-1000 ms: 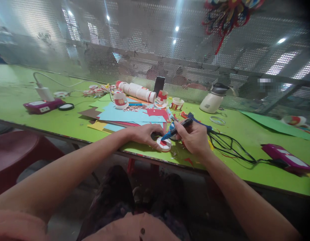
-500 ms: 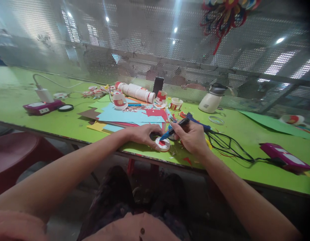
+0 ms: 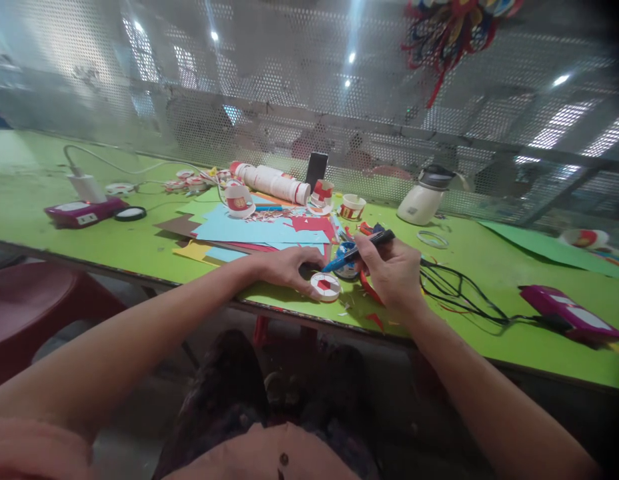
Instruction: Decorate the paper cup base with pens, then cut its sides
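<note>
A long green table (image 3: pixel 139 250) runs across the view, its far ends cut off, with a perforated screen (image 3: pixel 269 80) behind it that blurs whatever lies beyond. A loose heap of coloured paper sheets (image 3: pixel 249 232) covers the middle, the lower sheets mostly hidden under the blue ones. Both forearms reach in from below.

The right hand (image 3: pixel 393 272) is clamped around a black pen (image 3: pixel 362 247) with a blue tip. The tip hangs just over the far edge of a small white and red disc (image 3: pixel 325 287), and I cannot tell whether it touches. The left hand (image 3: pixel 288 267) lies on the table just left of the disc with thumb and fingertips at its rim; whether they pinch it or only steady it is unclear. The disc sits near the table's front edge, between the two hands.

A blue ring (image 3: pixel 347 261) is half hidden behind the pen. Black cords (image 3: pixel 459 293) trail off from behind the right hand.
</note>
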Available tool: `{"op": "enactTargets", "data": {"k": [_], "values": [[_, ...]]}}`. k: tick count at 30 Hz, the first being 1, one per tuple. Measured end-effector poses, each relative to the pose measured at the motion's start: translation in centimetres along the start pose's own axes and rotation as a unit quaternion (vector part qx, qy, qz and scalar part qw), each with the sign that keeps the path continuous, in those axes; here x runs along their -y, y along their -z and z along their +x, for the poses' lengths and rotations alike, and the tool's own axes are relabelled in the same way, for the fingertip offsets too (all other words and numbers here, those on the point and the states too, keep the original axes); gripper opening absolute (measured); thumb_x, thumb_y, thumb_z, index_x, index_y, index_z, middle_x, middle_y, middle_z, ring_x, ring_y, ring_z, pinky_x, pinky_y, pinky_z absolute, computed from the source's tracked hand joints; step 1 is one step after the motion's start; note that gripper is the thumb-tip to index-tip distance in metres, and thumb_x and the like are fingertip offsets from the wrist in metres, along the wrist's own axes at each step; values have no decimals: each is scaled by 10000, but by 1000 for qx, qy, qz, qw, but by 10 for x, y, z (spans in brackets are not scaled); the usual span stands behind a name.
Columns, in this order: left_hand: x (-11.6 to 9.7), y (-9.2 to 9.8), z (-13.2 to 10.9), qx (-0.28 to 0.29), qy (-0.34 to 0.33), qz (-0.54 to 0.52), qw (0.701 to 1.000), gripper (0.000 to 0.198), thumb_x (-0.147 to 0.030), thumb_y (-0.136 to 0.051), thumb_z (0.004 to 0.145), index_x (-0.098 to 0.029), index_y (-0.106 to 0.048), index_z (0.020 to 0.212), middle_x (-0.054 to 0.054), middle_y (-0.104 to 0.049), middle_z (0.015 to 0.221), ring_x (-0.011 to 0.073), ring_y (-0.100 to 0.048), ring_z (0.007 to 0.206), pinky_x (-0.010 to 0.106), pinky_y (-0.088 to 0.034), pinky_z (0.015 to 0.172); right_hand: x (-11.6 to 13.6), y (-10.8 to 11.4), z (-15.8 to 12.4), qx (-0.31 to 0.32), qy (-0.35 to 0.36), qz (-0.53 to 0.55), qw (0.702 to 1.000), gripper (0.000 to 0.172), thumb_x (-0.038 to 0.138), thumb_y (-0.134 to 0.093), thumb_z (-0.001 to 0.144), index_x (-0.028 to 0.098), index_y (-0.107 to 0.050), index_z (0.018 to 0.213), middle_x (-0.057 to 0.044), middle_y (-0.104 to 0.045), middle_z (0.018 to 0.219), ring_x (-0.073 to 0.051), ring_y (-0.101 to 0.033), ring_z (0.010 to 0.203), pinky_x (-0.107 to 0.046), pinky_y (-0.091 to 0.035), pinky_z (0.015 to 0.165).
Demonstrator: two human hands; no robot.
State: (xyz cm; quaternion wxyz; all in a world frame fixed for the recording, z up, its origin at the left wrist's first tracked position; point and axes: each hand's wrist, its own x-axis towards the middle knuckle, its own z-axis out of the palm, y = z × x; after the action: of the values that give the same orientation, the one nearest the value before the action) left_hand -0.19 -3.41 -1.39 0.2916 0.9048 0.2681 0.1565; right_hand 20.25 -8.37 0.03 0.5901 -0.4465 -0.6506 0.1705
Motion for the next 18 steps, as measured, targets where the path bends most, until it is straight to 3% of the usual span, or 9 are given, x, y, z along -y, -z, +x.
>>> {"op": "enactTargets", "data": {"k": [6, 18], "values": [[-3, 1, 0, 0, -9, -9, 1000, 463, -442, -741, 699, -151, -628, 1042, 41, -600, 1003, 198, -554, 933, 277, -420, 829, 1, -3, -2, 49, -3, 15, 999, 302, 414, -667, 805, 167, -604, 642, 17, -605, 490, -102, -544, 429, -224, -439, 448], [-3, 1, -1, 8, -4, -19, 1000, 473, -492, -727, 704, -176, -631, 1043, 38, -607, 1020, 216, -545, 973, 302, -408, 852, 3, -4, -4, 68, -9, 8, 998, 316, 457, -671, 795, 168, -610, 683, 14, -616, 507, -111, -552, 442, -235, -450, 448]]}}
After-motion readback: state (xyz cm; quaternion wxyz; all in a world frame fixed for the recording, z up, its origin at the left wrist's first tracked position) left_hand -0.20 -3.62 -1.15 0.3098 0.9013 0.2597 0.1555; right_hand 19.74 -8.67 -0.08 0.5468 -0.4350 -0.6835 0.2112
